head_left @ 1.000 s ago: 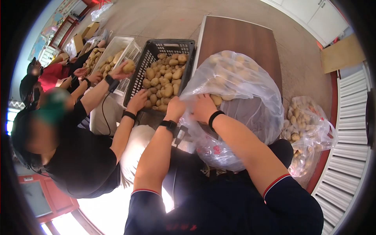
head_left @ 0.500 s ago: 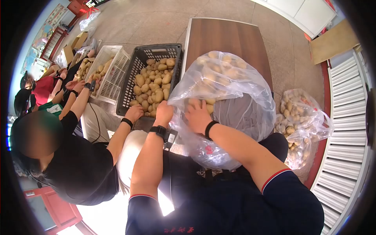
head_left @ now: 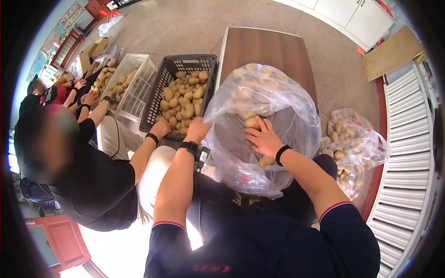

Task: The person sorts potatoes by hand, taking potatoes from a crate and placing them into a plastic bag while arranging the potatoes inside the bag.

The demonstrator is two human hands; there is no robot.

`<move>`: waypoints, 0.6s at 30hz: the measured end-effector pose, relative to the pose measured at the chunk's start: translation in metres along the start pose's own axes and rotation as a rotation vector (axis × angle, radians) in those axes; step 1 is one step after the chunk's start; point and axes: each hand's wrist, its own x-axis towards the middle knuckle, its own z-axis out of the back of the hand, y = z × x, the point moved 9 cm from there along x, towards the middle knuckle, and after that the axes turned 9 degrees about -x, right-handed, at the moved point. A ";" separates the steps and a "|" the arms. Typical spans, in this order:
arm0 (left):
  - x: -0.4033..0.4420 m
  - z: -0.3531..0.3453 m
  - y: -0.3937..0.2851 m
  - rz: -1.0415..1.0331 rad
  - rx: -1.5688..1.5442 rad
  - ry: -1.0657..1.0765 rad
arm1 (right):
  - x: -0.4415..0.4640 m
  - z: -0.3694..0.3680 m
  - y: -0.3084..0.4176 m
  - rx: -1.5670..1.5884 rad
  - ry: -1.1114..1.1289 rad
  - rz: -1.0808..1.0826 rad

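Note:
A clear plastic bag (head_left: 222,167) lies with its mouth open towards me, and several potatoes show through its far part. My left hand (head_left: 198,130) is closed on the left edge of the bag's mouth, beside the black crate. Inside the mouth, over the dark grey-brown surface seen there, my right hand (head_left: 264,140) has its fingers spread. Its fingertips touch or nearly touch a potato (head_left: 251,123). Another potato (head_left: 266,161) sits below the palm, near the wristband.
A black crate (head_left: 150,99) of potatoes stands to the left, where a co-worker's hand (head_left: 160,129) touches its near rim. Beyond it is a white crate (head_left: 147,76) with potatoes. A brown board-topped table (head_left: 264,46) is ahead; another bag of potatoes (head_left: 354,134) stands at the right.
My right hand has moved right inside the bag, away from the left edge. More of the dark surface shows at the left of the mouth. My left hand keeps its hold.

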 end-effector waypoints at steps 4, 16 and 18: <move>-0.007 -0.003 -0.008 -0.001 -0.036 0.023 | -0.013 0.033 0.006 0.032 -0.116 -0.035; -0.039 -0.003 -0.059 -0.122 -0.140 0.011 | -0.071 -0.006 0.033 0.035 0.185 -0.091; -0.040 0.002 -0.063 -0.190 -0.043 -0.110 | -0.072 -0.011 0.030 0.059 0.198 -0.091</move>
